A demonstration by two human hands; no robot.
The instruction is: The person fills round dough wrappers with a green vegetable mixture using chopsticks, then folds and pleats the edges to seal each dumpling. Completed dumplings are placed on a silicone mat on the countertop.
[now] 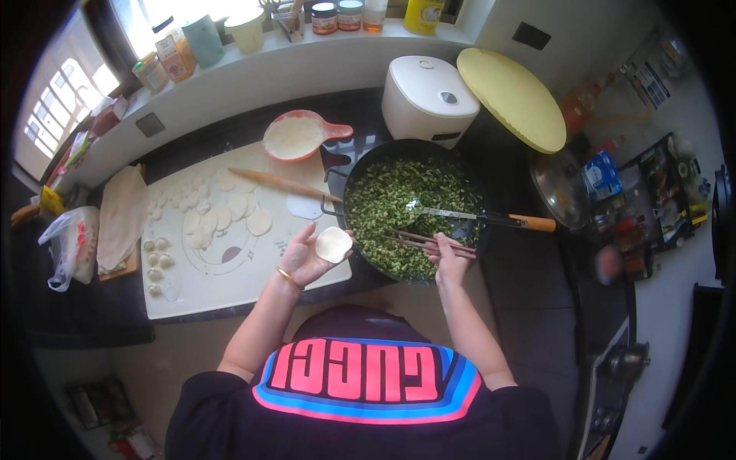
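Note:
A round white dumpling wrapper lies on the palm and fingers of my left hand, beside the near-left rim of a dark wok. Chopped green filling fills the wok. My right hand grips brown chopsticks, whose tips are down at the filling. A long-handled utensil with a wooden end rests across the wok, its head partly in the filling. On the pale mat are several flat wrappers, a rolling pin and folded dumplings at the left.
A red bowl of white flour sits at the mat's far edge. Behind the wok stand a white rice cooker and a round yellow lid-like disc. A plastic bag is at far left. Jars line the sill.

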